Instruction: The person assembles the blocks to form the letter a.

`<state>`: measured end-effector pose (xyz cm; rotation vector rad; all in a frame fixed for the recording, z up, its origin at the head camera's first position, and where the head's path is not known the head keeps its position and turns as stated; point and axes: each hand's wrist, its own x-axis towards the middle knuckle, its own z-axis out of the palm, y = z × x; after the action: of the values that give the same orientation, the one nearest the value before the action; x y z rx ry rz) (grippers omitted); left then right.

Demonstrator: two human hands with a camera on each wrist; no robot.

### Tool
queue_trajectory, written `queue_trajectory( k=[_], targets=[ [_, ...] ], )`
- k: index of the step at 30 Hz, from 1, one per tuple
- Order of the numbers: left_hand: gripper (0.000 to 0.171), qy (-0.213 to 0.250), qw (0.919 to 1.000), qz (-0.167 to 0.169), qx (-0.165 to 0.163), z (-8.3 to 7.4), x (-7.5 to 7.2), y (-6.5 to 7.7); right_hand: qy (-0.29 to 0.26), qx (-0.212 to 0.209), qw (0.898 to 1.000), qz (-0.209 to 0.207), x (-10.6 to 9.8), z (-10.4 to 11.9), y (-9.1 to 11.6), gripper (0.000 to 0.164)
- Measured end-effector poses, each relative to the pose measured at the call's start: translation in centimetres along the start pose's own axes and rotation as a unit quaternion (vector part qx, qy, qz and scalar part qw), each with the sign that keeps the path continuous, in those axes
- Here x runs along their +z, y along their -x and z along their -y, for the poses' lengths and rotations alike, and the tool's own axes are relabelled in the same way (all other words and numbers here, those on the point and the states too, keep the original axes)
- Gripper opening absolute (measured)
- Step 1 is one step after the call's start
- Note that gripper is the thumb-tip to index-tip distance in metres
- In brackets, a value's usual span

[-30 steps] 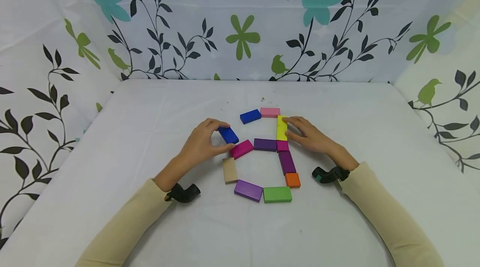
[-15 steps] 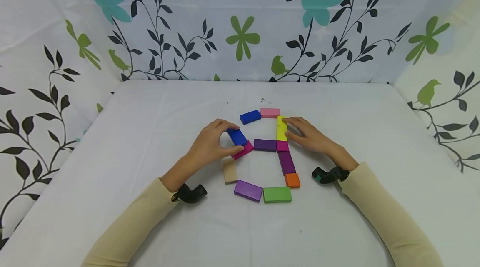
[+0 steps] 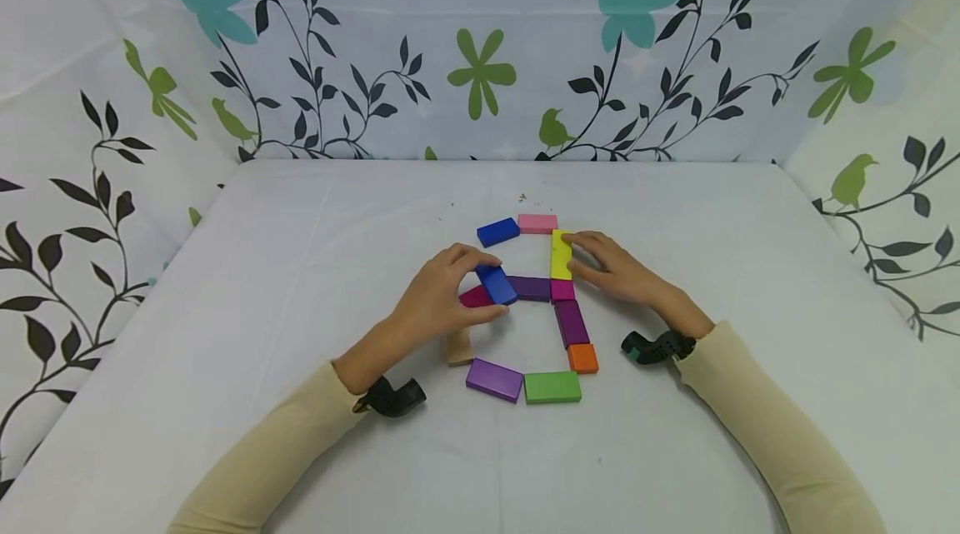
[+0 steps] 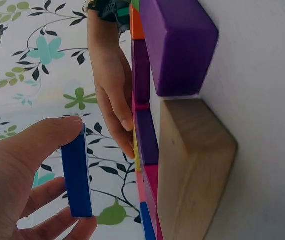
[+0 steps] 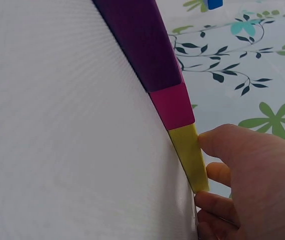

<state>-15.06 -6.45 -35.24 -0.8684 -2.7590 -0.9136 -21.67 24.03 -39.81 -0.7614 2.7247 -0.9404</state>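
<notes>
My left hand [image 3: 431, 296] pinches a blue block [image 3: 497, 286] between thumb and fingertips. In the left wrist view that blue block [image 4: 77, 175] hangs off the table. In the head view it partly covers a magenta block [image 3: 474, 296] and the end of a dark purple block [image 3: 533, 289]. My right hand [image 3: 618, 274] holds a yellow block [image 3: 560, 255] by its side and far end, where it lies on the table. Below the yellow block sits a small magenta block [image 3: 562, 291]. A second blue block [image 3: 498, 232] and a pink block [image 3: 537, 224] lie at the top.
More blocks continue the outline on the white table [image 3: 345, 217]: a plum one [image 3: 572, 324], an orange one [image 3: 583, 358], a green one [image 3: 552, 388], a violet one [image 3: 495, 381] and a plain wooden one [image 3: 459, 348]. A patterned cloth [image 3: 375, 17] hangs behind.
My left hand has carried the blue block to the right, from the left end of the magenta block to over its right end. My right hand has stayed at the yellow block.
</notes>
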Motion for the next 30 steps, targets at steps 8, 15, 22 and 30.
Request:
queue_trajectory(
  k=[8, 15, 22, 30],
  targets=[
    [0.061, -0.007, 0.9995, 0.02, 0.025, -1.2, 0.6, 0.1, 0.006, 0.007, 1.0, 0.003, 0.1, -0.1, -0.3, 0.056],
    [0.063, -0.009, 0.9986, 0.04, 0.035, -2.0, 1.3, 0.2, 0.008, 0.007, 1.0, 0.002, 0.0, 0.0, -0.2, 0.056],
    [0.067, -0.008, 0.9964, 0.054, 0.065, -2.8, 1.9, 0.5, 0.006, 0.007, 1.0, 0.003, 0.1, 0.0, -0.1, 0.056],
    [0.065, -0.006, 0.9938, 0.063, 0.091, -3.9, 2.2, 0.9, 0.006, 0.008, 1.0, 0.004, 0.0, 0.0, -0.1, 0.056]
  ],
)
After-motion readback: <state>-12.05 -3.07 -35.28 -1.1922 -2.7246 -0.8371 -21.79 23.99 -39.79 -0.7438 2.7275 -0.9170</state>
